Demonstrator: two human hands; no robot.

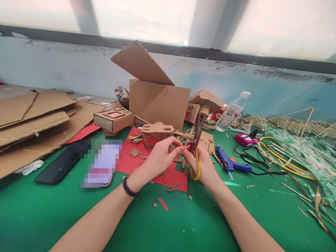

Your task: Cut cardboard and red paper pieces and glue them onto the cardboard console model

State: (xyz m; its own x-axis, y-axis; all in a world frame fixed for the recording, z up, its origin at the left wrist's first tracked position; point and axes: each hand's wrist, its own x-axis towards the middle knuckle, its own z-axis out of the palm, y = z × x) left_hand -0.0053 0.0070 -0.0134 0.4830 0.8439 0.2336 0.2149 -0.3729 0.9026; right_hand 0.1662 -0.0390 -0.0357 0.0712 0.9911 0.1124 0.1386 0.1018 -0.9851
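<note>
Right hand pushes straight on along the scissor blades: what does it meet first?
Probably the folded cardboard piece just beyond the tips of the scissors, left of the water bottle; depth is unclear.

Yellow-handled scissors [196,154]; red paper [157,164]; green table [168,224]; blue glue gun [231,162].

Green table [168,224] butts against a pale wall [52,66]: whitish on the left, blue-tinted on the right, paint scuffed and chipped along the top edge. Dark window frame [105,39] above it. Frosted window [147,17], two grey vertical bars [203,21] behind the glass. Bright diffuse daylight, soft shadows.
</note>
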